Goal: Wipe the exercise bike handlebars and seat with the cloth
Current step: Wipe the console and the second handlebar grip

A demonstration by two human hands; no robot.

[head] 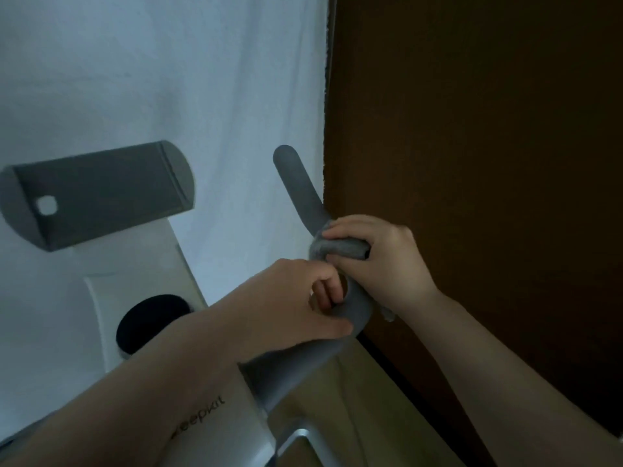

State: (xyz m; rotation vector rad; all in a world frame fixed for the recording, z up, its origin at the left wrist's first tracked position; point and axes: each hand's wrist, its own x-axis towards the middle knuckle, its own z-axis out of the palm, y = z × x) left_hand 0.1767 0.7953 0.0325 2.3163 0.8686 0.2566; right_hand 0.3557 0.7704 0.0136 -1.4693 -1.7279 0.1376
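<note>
The bike's grey foam handlebar (pixel 298 183) curves from its tip near the white curtain down past both hands to the white bike body (pixel 135 264). A grey cloth (pixel 338 249) is wrapped over the handlebar's bend, and my right hand (pixel 377 257) is closed around it. My left hand (pixel 290 301) grips the handlebar just below, fingers curled around the bar. The seat is out of view.
A grey phone or tablet holder (pixel 97 193) stands on the bike's console at the left. A black round dial (pixel 151 321) sits on the white body. A white curtain (pixel 168 79) hangs behind; a dark brown panel (pixel 472 146) is close on the right.
</note>
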